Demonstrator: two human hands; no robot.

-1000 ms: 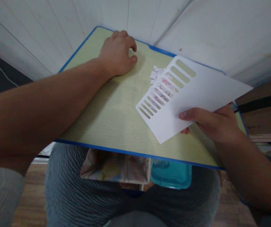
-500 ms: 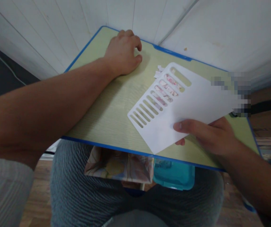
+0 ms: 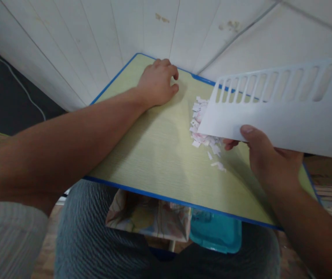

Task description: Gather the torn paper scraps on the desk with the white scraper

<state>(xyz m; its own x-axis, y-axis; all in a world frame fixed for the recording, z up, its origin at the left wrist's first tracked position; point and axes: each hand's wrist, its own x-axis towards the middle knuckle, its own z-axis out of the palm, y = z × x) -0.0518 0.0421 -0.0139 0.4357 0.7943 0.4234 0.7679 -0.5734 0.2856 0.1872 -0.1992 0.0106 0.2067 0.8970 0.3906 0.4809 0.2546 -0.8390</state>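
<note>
My left hand (image 3: 158,83) rests on the small table (image 3: 142,151) near its far edge. Its fingers curl loosely, the thumb stands apart from them, and nothing shows between. My right hand (image 3: 266,155) grips a white plastic wallpaper smoother (image 3: 273,120) by its lower edge, thumb on top and fingers underneath. A row of slots runs along the smoother's upper side, and it is held raised over the right part of the table. Partly hidden behind it lies a heap of small white and pinkish paper scraps (image 3: 197,120). A few loose scraps (image 3: 218,166) lie nearer to me.
Under the table's front edge, a patterned bag or box (image 3: 151,217) and a turquoise plastic container (image 3: 218,232) sit between my knees. A white plank wall (image 3: 142,27) with a cable (image 3: 241,33) stands behind the table. Wooden boards (image 3: 331,170) are at the right.
My right hand has lifted and turned the smoother to the right, so the paper scraps show more. The view has shifted a little; my left hand stays at its place on the table.
</note>
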